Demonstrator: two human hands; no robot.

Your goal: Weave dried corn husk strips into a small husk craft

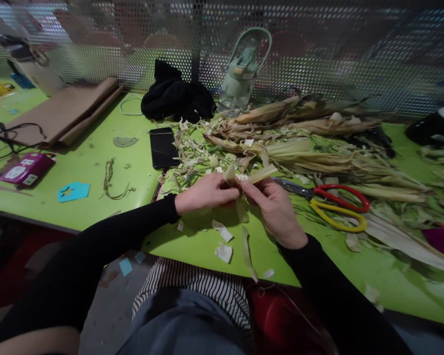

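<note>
My left hand (211, 192) and my right hand (277, 207) meet over the green table (192, 234), both with fingers pinched. Between them they hold a pale strip of corn husk (262, 174), whose ends stick out past the fingertips. Part of it is hidden by my fingers. Below lie a loose husk strip (247, 254) and small white scraps (224, 252). Scissors (338, 207) with one red and one yellow handle rest right of my right hand. Behind my hands spreads a heap of dried corn husks (311, 158).
A phone (163, 148), a black cloth (179, 96) and a green water bottle (240, 76) stand or lie behind. Leftward are a brown paper bag (62, 111), a purple box (26, 169), a blue tag (74, 192) and a protractor (126, 141). A perforated metal panel (133, 44) backs the table.
</note>
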